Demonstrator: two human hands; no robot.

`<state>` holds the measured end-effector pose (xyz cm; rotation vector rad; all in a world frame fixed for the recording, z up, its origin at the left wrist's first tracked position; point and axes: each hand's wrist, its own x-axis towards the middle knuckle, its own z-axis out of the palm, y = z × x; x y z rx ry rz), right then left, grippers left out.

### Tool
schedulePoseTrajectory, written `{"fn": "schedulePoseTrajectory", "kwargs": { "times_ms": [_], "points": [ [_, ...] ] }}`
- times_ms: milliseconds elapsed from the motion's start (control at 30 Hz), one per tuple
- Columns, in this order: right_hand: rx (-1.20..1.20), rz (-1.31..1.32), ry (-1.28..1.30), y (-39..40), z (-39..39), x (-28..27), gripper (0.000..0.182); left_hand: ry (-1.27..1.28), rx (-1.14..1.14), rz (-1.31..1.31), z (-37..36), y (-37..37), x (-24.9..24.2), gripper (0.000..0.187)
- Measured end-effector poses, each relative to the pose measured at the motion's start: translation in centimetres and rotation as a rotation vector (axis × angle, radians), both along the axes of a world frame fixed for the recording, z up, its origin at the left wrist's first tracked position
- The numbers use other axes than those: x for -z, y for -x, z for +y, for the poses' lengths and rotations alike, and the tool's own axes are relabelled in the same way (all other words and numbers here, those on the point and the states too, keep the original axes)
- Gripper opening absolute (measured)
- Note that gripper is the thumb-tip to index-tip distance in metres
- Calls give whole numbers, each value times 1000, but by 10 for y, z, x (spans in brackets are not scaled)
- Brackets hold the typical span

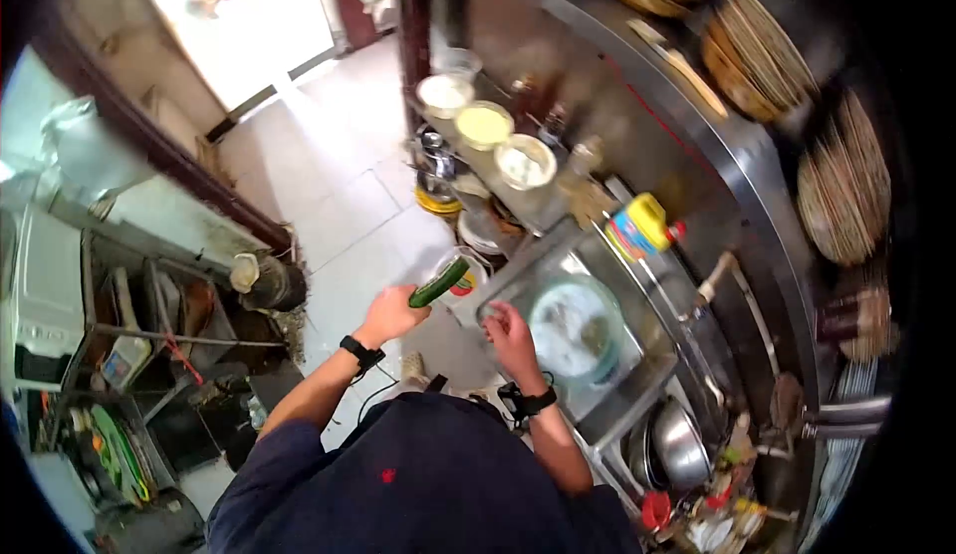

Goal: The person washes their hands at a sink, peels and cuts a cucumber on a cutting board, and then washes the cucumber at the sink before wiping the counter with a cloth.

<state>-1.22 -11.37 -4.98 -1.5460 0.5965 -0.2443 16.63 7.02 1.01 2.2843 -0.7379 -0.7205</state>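
My left hand (391, 315) is closed around one end of a dark green cucumber (441, 283), whose other end points up and to the right. Across from it, my right hand (509, 337) hovers by the near-left edge of the metal sink (622, 400). Its fingers are curled, and nothing shows in them. Inside the sink sits a translucent basin (612, 320) of foamy water. Below the cucumber, partly hidden, is a pale bucket (468, 267) on the floor.
A yellow bottle with a red cap (642, 227) stands behind the sink. Several tubs line the counter, one with pale yellow contents (484, 125). Metal bowls (682, 444) lie right of the sink. Stacked plates (844, 181) fill the upper shelf. A metal rack (189, 330) stands left.
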Motion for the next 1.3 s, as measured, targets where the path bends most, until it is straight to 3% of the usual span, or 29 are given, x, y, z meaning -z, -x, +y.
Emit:
{"fn": "schedulePoseTrajectory", "kwargs": {
  "times_ms": [133, 200, 267, 333, 367, 567, 733, 867, 933, 967, 1067, 1133, 1200, 1233, 1267, 1300],
  "points": [
    [-59, 24, 159, -51, 51, -29, 44, -88, 7, -164, 83, -13, 30, 28],
    [-439, -140, 1011, -77, 80, -43, 54, -198, 187, -309, 111, -10, 36, 25],
    [-553, -94, 985, -80, 100, -32, 58, -160, 196, -317, 118, -3, 38, 25],
    [-758, -38, 1198, -85, 109, -27, 54, -118, 201, -340, 119, -3, 36, 25],
    [-736, -32, 1232, -87, 112, -27, 47, -66, 197, -343, 119, -3, 36, 26],
    [-813, 1, 1239, -83, 99, -29, 42, 20, 133, -341, 113, 9, 42, 27],
    [-813, -36, 1180, -79, 101, -19, 41, -144, 36, -395, 112, 32, 50, 26],
    [-982, -99, 1148, -95, 115, 2, 40, -311, -134, -370, 131, 56, 53, 27],
    [-1110, -149, 1171, -104, 134, -5, 41, -337, -242, -214, 152, 70, 45, 28],
    [-1125, -294, 1183, -106, 144, -10, 42, -343, -310, -182, 162, 81, 52, 31],
    [-1084, -573, 1015, -111, 178, -36, 42, -440, -568, -254, 200, 118, 77, 33],
    [-1142, -562, 900, -113, 194, -33, 42, -280, -795, 38, 241, 136, 101, 39],
    [-1098, -212, 512, -116, 206, -13, 45, 9, -1104, 259, 273, 162, 107, 45],
    [-1135, -233, 525, -116, 211, -5, 45, -232, -1079, 88, 282, 178, 108, 47],
    [-1138, -192, 865, -115, 215, 1, 47, -476, -1051, -76, 291, 193, 109, 49],
    [-1116, -160, 1206, -114, 221, 4, 49, -449, -1051, -111, 305, 207, 109, 51]
  ]
}}
